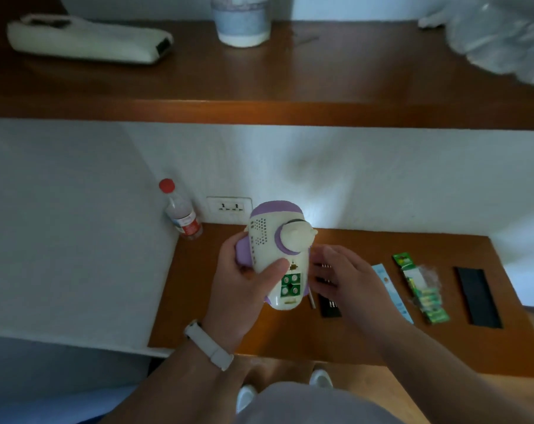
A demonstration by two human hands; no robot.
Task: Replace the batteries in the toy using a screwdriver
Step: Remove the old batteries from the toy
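A low brown wooden surface (290,338) runs along a white wall (351,179), with a deeper wooden shelf (259,87) above it; the light is dim.

The toy (268,240) is held up over the middle of the surface. It is cream with purple trim, has a grid of small holes on one face and a round knob on top. Its open battery bay (290,284) faces the camera and shows a green panel with four round cells. The left hand (244,286), which wears a white wristband (209,344), grips the toy's body, thumb across the front.

At 3 o'clock of the toy the right hand (348,280) hovers flat, fingers straight, holding nothing. It hides most of a black tray of bits (330,309). A thin metal rod (312,299) lies just beside the tray. Further toward 3 o'clock lie a pale blue strip (392,293), a green pack of batteries (425,293) and a black lid (478,299).

At 10 o'clock stands a red-capped bottle (183,218), and at 11 a wall socket (229,205). The shelf carries a white pouch (88,41), a cup (241,22) and a plastic bag (504,35).
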